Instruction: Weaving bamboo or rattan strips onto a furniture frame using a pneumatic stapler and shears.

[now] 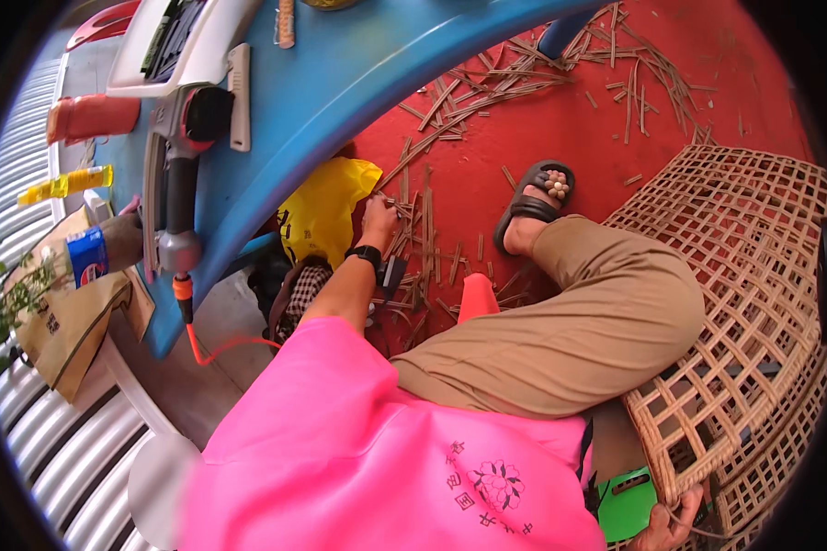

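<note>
My left hand, a black watch on its wrist, reaches down over the red floor beside a yellow plastic bag. Its fingers are curled among thin brown cane strips; what they hold is too small to make out. At the lower right, my right hand has its fingers closed at the bottom corner of an open-weave cane panel. A loose strand trails from that corner. The panel leans along my right side, with more woven lattice under it.
A blue table carries a power tool with an orange hose, and a white tray. Cut strips lie scattered over the red floor. A green object sits near my right hand. Paper bags rest at left.
</note>
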Demonstrator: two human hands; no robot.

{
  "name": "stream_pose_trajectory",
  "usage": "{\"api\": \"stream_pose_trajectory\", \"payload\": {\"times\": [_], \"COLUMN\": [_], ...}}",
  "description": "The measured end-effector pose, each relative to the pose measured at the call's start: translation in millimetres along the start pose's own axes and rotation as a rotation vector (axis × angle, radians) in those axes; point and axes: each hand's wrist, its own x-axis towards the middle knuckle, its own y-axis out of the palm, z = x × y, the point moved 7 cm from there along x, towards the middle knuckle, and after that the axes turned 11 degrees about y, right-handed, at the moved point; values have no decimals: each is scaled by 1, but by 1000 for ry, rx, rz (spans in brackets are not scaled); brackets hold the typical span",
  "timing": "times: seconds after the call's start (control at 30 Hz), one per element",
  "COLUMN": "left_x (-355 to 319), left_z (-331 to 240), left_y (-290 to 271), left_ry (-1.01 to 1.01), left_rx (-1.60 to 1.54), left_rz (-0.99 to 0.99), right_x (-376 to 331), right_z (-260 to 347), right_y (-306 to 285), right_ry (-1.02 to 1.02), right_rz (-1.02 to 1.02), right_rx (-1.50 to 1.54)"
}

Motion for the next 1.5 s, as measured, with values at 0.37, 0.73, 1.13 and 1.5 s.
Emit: {"api": "stream_pose_trajectory", "payload": {"times": [0.37, 0.73, 1.13, 1.5], "left_x": [74, 0, 46, 32], "left_z": [-35, -35, 89, 9], "left_y": [3, 27, -82, -114], "left_ry": [88, 101, -20, 118], "left_rx": [127, 98, 409, 337], "left_rz": [-141, 49, -446, -338], "right_x": [12, 19, 12, 16], "right_z": [32, 45, 54, 41], "right_y": [17, 25, 41, 60], "right_ry": [148, 56, 58, 16], "right_rz": [45, 38, 44, -43], "right_rx": [-114, -91, -79, -23]}}
